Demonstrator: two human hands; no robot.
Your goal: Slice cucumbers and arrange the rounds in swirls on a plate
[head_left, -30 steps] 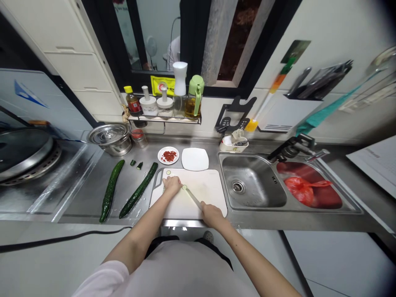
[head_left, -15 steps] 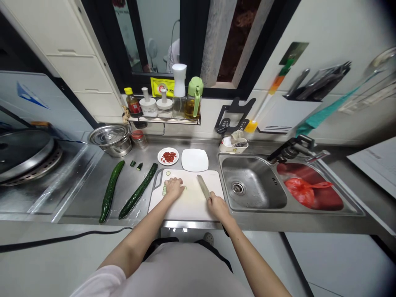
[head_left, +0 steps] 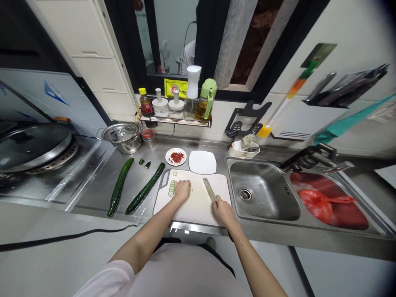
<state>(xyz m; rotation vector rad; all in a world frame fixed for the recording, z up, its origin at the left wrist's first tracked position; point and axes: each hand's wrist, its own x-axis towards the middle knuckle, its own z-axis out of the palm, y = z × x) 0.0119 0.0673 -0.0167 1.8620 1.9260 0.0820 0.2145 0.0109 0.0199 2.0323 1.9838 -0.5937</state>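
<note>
My left hand (head_left: 182, 190) rests on the white cutting board (head_left: 198, 212), fingers curled down over cucumber slices, their tips hidden. Overlapping cucumber slices (head_left: 171, 189) show in a row just left of it, and a slice edge peeks out on its right. One round slice (head_left: 175, 173) lies apart near the board's top left. In my right hand (head_left: 223, 210) is a kitchen knife (head_left: 209, 189), its blade pointing away from me over the right part of the board. Two whole cucumbers (head_left: 120, 187) (head_left: 146, 189) lie left of the board, with two cut-off cucumber ends (head_left: 147, 165) behind them.
Behind the board stand a plate of chopped red pieces (head_left: 176, 162) and a white square plate (head_left: 202, 162). The sink (head_left: 262, 185) adjoins on the right, a red plastic bag (head_left: 315, 205) in its second basin. A steel pot (head_left: 122, 138) and lidded pan (head_left: 37, 144) stand left.
The camera view has turned, so the scene sits farther right. My left hand has shifted slightly right on the board, baring more cucumber slices. The knife stays in my right hand.
</note>
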